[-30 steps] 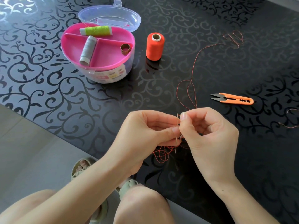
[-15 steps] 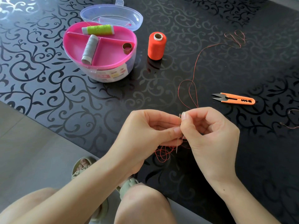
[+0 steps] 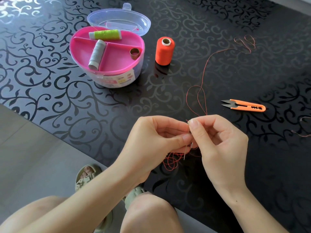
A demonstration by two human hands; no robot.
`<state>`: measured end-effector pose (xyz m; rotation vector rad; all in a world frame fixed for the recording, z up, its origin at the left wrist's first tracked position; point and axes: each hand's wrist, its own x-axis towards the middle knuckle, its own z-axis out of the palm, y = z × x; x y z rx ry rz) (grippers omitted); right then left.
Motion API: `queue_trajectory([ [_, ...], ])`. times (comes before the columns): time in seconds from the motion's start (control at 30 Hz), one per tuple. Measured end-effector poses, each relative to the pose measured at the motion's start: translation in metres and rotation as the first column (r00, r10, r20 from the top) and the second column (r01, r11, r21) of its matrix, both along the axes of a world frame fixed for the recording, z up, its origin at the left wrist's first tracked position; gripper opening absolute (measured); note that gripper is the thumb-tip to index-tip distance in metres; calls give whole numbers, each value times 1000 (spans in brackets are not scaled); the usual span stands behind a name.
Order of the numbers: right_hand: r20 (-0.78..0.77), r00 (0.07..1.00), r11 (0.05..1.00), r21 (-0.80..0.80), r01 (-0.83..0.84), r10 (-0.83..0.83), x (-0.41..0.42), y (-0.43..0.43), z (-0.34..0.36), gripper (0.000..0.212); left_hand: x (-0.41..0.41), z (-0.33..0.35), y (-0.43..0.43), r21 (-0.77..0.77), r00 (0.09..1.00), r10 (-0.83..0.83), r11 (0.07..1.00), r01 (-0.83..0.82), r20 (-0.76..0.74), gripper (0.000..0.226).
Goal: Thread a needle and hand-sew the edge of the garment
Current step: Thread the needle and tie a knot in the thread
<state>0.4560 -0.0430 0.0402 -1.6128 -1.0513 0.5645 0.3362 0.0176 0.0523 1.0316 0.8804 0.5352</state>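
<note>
Orange thread (image 3: 170, 161) pinched at the needle (image 3: 185, 150) eye by my right hand (image 3: 222, 145), left hand (image 3: 151, 140) pinching the shaft. Risk, I'd say: slack tangle under hands knots, thread end slips out.

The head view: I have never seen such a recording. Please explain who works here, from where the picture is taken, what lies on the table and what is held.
No machine: these are a person's two bare hands. The camera sits on the person's head and looks down. The left hand pinches a thin metal needle; the right hand pinches thin orange thread at its top. On the glossy black patterned table are an open pink sewing box with a green spool, a grey spool and a metal thimble, an upright orange thread spool, and small orange snips. No garment shows.
</note>
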Motion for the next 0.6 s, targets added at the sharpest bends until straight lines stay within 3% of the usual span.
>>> queue_trajectory([
  [0.43,-242,967,993,-55,-100,84,3,2,1,10,-4,1,0,257,994,14,966,15,-112,11],
  [0.6,-450,892,992,-89,-88,38,5,7,15,17,-4,8,0,210,994,48,977,-27,-96,27],
])
